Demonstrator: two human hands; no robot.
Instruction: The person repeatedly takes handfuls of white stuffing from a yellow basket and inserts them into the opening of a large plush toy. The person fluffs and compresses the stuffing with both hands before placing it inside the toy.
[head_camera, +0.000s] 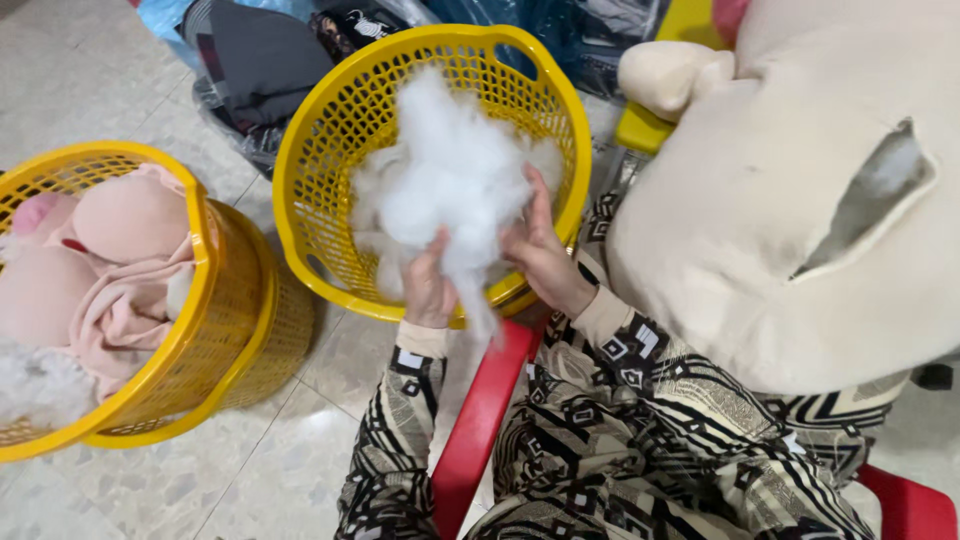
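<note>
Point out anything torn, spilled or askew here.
The big cream plush on the lap has an open flap showing grey inside. White stuffing is held by both hands over the tilted yellow basket, none spilled.

Loose, fluffy white fibre stuffing (450, 180) is seen in a glossy yellow plastic lattice basket (330, 130). A matt, soft cream plush fabric (780, 230) is shown at the right. Smooth pink cloth (120, 290) is held in a second yellow plastic basket (230, 320).
</note>
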